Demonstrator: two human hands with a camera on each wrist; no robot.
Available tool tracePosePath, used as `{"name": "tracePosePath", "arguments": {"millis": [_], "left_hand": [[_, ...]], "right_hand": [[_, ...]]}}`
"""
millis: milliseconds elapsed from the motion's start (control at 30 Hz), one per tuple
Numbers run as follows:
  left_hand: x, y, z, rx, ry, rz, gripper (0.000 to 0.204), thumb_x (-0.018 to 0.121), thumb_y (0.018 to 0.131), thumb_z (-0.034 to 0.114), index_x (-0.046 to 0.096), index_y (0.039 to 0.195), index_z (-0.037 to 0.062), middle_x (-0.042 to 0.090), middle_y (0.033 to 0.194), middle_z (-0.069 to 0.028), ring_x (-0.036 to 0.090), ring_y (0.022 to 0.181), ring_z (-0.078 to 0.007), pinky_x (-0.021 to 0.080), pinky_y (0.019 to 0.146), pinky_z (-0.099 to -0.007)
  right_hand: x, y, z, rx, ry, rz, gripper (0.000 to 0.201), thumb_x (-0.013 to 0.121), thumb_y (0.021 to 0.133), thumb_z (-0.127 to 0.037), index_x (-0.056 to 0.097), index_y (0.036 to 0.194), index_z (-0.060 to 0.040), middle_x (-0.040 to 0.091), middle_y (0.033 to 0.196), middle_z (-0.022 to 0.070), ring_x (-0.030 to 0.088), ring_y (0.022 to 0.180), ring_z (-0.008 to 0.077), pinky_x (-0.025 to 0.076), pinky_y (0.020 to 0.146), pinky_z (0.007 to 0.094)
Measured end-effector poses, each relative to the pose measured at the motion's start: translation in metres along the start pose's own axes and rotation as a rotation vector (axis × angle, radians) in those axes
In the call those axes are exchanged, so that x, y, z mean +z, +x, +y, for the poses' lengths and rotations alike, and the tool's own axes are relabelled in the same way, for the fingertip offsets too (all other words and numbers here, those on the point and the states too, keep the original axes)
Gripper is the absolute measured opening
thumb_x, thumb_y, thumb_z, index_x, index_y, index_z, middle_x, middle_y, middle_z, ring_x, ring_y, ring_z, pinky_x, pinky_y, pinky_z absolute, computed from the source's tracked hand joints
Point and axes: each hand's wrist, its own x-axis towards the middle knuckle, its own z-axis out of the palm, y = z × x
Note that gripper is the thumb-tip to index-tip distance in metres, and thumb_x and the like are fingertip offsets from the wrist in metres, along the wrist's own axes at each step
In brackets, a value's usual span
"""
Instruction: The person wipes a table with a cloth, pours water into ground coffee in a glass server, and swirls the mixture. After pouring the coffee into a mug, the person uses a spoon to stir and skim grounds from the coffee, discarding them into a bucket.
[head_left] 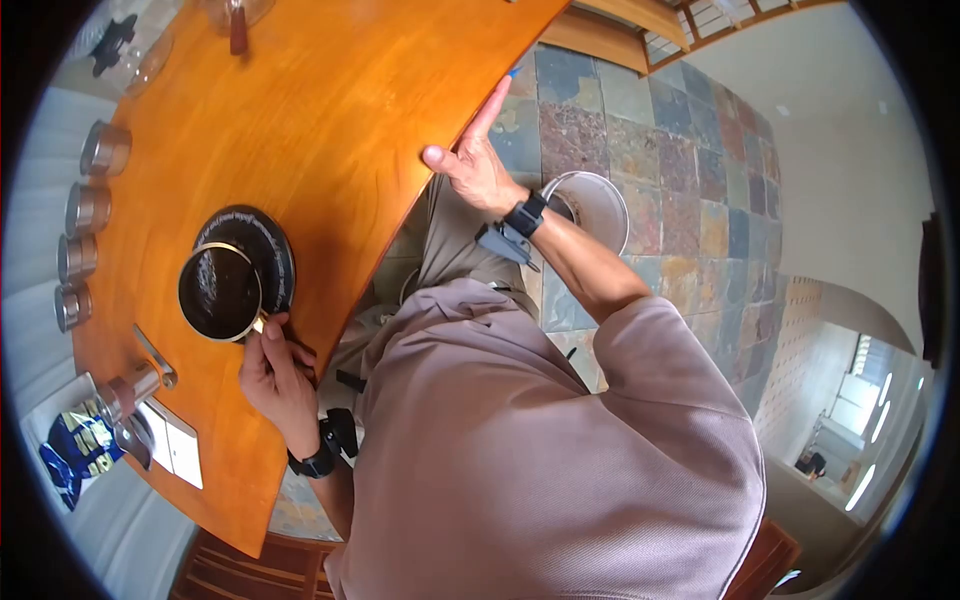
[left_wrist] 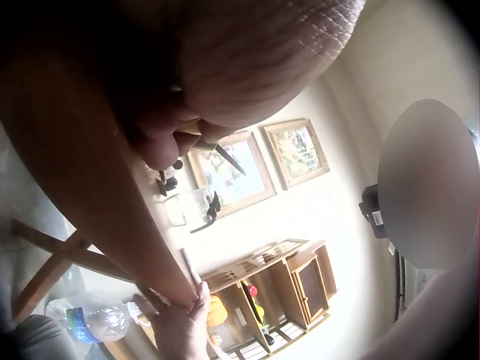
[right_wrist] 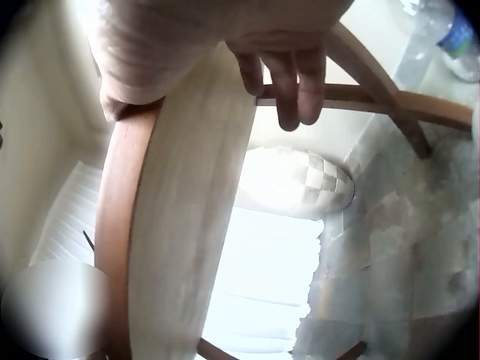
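In the head view my left hand [head_left: 273, 375] pinches the gold handle of a black cup [head_left: 218, 290] with a gold rim. The cup overlaps a black saucer [head_left: 268, 240] printed with pale lettering. The left wrist view shows the curled fingers [left_wrist: 161, 142] around a bit of gold, with the cup mostly hidden. My right hand [head_left: 478, 172] rests at the long edge of the wooden table [head_left: 330, 120], its thumb over the top. In the right wrist view, straight fingers [right_wrist: 285, 90] reach down beside the tabletop's underside.
Several metal-lidded jars [head_left: 88, 210] line the table's far side. A metal utensil [head_left: 155, 355], a white pad [head_left: 180, 450] and a blue packet [head_left: 80, 450] lie near the left end. A white bin [head_left: 600, 215] stands on the tiled floor [head_left: 640, 160]. A plastic bottle [left_wrist: 94, 319] shows below the table.
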Motion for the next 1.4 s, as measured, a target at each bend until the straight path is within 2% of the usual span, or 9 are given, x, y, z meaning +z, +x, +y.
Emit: {"name": "tracePosePath", "arguments": {"millis": [233, 333, 367, 533, 600, 833, 900, 1233, 1400], "left_hand": [[-0.001, 0.0, -0.008, 0.026, -0.052, -0.004, 0.034, 0.052, 0.104, 0.03, 0.067, 0.099, -0.001, 0.051, 0.051, 0.0003, 0.04, 0.042, -0.003, 0.027, 0.043, -0.019], [-0.001, -0.002, -0.008, 0.032, -0.072, 0.018, 0.035, 0.052, 0.104, 0.03, 0.066, 0.1, -0.0022, 0.05, 0.051, -0.0006, 0.04, 0.041, -0.0036, 0.027, 0.042, -0.0191], [-0.002, -0.003, -0.007, 0.025, -0.062, 0.024, 0.035, 0.051, 0.105, 0.029, 0.066, 0.101, -0.0024, 0.051, 0.051, -0.0011, 0.041, 0.042, -0.0034, 0.027, 0.042, -0.0188], [0.001, 0.005, -0.012, 0.052, -0.194, 0.036, 0.039, 0.046, 0.106, 0.034, 0.062, 0.101, -0.0016, 0.046, 0.051, -0.0003, 0.041, 0.041, -0.0062, 0.03, 0.04, -0.0196], [0.001, 0.003, -0.006, 0.042, -0.181, 0.033, 0.039, 0.046, 0.106, 0.035, 0.06, 0.1, -0.0009, 0.044, 0.05, 0.0001, 0.042, 0.041, -0.007, 0.031, 0.04, -0.0198], [0.0, 0.005, -0.009, 0.039, -0.269, 0.051, 0.039, 0.046, 0.106, 0.036, 0.06, 0.098, 0.0001, 0.041, 0.05, 0.0012, 0.043, 0.041, -0.0076, 0.033, 0.04, -0.0203], [-0.002, 0.007, -0.008, 0.025, -0.282, 0.046, 0.039, 0.046, 0.106, 0.036, 0.059, 0.097, 0.0002, 0.04, 0.051, 0.0012, 0.044, 0.042, -0.009, 0.036, 0.04, -0.0218], [0.008, -0.012, -0.011, 0.145, -0.415, 0.215, 0.027, 0.053, 0.104, 0.029, 0.053, 0.098, 0.003, 0.044, 0.056, -0.0005, 0.047, 0.042, -0.0111, 0.04, 0.04, -0.0229], [0.008, -0.029, -0.003, 0.019, -0.278, 0.198, 0.015, 0.062, 0.098, 0.014, 0.051, 0.094, 0.0061, 0.054, 0.059, 0.0, 0.052, 0.047, -0.0077, 0.038, 0.043, -0.0207]], "right_hand": [[0.006, -0.001, -0.045, 0.239, 0.092, 0.168, 0.115, 0.066, 0.089, -0.019, -0.033, 0.144, 0.0046, 0.025, 0.156, 0.029, 0.037, 0.14, 0.0324, 0.036, 0.111, 0.0356], [0.008, -0.014, -0.074, 0.341, 0.192, 0.14, 0.109, 0.067, 0.089, -0.02, -0.02, 0.149, 0.0067, 0.024, 0.157, 0.0283, 0.037, 0.14, 0.0333, 0.043, 0.106, 0.0375], [0.01, -0.019, -0.062, 0.245, -0.023, 0.173, 0.104, 0.067, 0.089, -0.02, -0.013, 0.151, 0.0079, 0.023, 0.157, 0.0279, 0.038, 0.14, 0.0341, 0.049, 0.1, 0.0394], [0.013, -0.022, -0.04, 0.127, -0.121, 0.195, 0.104, 0.065, 0.091, -0.017, -0.017, 0.151, 0.0044, 0.025, 0.157, 0.027, 0.044, 0.136, 0.0325, 0.05, 0.099, 0.0393], [0.017, -0.019, -0.045, 0.183, 0.235, 0.228, 0.105, 0.064, 0.093, -0.005, -0.023, 0.151, -0.0029, 0.03, 0.157, 0.0185, 0.04, 0.138, 0.0213, 0.052, 0.089, 0.0264], [0.013, -0.02, -0.035, 0.282, 0.326, 0.209, 0.105, 0.064, 0.092, -0.002, -0.023, 0.151, -0.0024, 0.044, 0.148, 0.0155, 0.045, 0.132, 0.0183, 0.052, 0.086, 0.0231], [0.012, -0.017, -0.023, 0.238, 0.287, 0.212, 0.106, 0.066, 0.091, -0.013, -0.02, 0.15, 0.0037, 0.047, 0.145, 0.02, 0.063, 0.11, 0.0197, 0.055, 0.082, 0.0277], [0.008, -0.043, -0.07, 0.199, 0.045, 0.048, 0.087, 0.065, 0.092, -0.012, 0.006, 0.153, 0.0059, 0.044, 0.148, 0.0229, 0.052, 0.128, 0.0244, 0.053, 0.088, 0.0321], [0.008, -0.05, -0.06, 0.222, 0.068, 0.003, 0.085, 0.065, 0.091, -0.012, 0.01, 0.152, 0.009, 0.043, 0.149, 0.0237, 0.05, 0.131, 0.025, 0.054, 0.085, 0.0296]]}}
